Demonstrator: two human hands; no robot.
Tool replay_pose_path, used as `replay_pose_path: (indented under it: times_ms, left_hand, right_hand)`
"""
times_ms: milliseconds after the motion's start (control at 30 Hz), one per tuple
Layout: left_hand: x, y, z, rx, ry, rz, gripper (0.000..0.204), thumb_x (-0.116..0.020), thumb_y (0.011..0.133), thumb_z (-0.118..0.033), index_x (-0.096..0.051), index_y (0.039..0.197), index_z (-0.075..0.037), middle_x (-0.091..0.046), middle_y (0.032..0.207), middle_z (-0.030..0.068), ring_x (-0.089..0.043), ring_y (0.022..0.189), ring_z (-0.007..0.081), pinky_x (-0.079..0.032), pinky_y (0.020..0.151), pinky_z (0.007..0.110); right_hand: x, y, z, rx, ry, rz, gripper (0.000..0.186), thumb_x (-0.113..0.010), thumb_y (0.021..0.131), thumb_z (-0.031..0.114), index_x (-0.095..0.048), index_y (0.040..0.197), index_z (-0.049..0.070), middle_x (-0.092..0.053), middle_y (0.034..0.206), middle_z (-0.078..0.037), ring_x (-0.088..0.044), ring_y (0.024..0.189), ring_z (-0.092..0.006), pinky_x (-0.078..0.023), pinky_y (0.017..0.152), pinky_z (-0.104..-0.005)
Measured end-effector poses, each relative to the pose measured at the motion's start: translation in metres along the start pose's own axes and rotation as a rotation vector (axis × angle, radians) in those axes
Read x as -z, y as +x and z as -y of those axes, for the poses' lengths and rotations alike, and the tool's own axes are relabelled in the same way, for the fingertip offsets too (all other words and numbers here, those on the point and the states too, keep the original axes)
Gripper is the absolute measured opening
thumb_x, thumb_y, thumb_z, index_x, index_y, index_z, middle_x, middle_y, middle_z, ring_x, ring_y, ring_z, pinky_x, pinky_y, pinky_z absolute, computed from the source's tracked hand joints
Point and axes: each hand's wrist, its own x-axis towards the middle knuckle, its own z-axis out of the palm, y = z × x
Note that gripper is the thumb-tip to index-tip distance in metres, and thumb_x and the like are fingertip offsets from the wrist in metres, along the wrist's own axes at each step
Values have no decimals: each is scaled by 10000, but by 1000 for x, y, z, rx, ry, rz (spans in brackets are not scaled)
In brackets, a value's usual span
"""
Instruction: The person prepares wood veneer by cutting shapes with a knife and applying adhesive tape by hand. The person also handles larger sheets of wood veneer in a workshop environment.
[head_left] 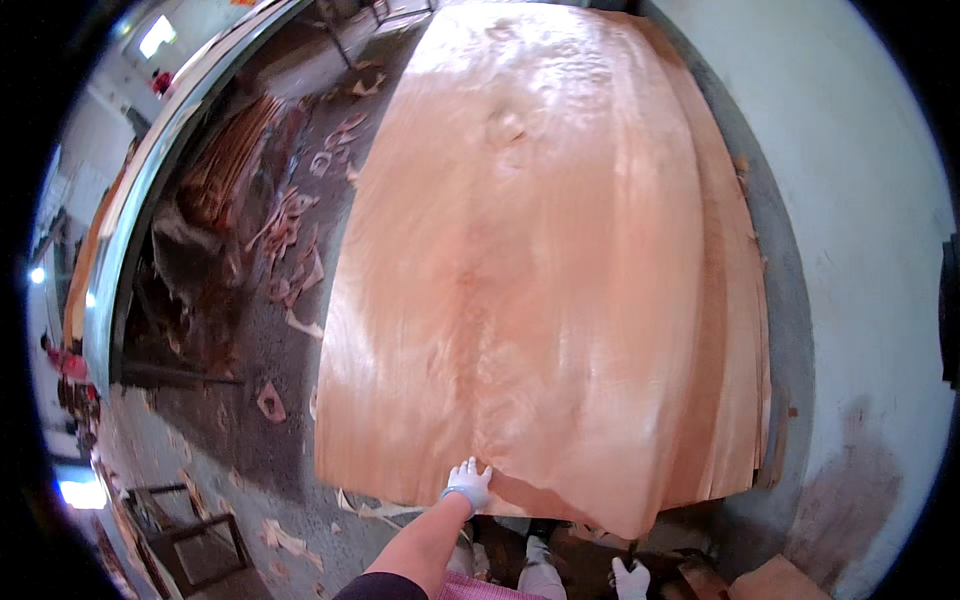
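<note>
A large, thin, reddish-tan wood veneer sheet (540,290) lies on a stack of similar sheets (738,330), whose edges show along the right side. Its surface is glossy and rippled, with a knot near the far end. My left hand (467,482), in a white glove, rests on the sheet close to its near edge, fingers spread. Below that edge, at the bottom of the view, my right hand (630,579) is also white-gloved. Its fingers appear curled around a small dark thing that I cannot make out, just under the drooping near corner.
A pale wall (850,250) runs along the right of the stack. At left, veneer scraps (290,215) litter the floor beside a long table (122,270) with material stored beneath. A dark metal frame (205,545) stands at lower left. A person (68,362) is at the far left.
</note>
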Motion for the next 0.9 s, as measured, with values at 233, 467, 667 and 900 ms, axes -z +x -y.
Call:
replay_pose_path:
  times_ms: [233,467,667,900]
  left_hand:
    - [16,6,-14,14,102,123,779,-559,868,-458,-267,1527,-161,-155,1557,302,-294,1415,417,-298,1132,457]
    - [30,-4,-29,49,109,181,829,-563,852,-465,-224,1539,-148,-129,1555,316,-328,1390,445,-314,1137,426]
    - [33,-3,-26,54,131,158,856,-596,839,-470,-210,1544,-176,-138,1565,287,-367,1371,430,-351,1114,429]
    - [13,-42,7,32,-449,-208,801,-640,837,-413,-346,1444,19,-447,1409,264,-475,1289,369,-414,1052,410]
  right_hand:
    - [45,47,-86,-398,-47,-550,451,-691,848,358,-666,899,-89,-686,850,-234,-644,805,-358,-481,769,-442]
    - [238,65,-53,-328,-332,-865,438,-654,891,386,-691,985,-40,-687,930,-235,-656,856,-383,-496,763,-450]
    - [303,98,-19,-59,-249,-865,458,-667,881,383,-673,885,-75,-693,852,-216,-656,769,-346,-478,715,-432]
    - [210,45,51,-101,144,-446,382,-755,814,301,-640,816,-64,-638,741,-100,-583,683,-222,-460,665,-400]
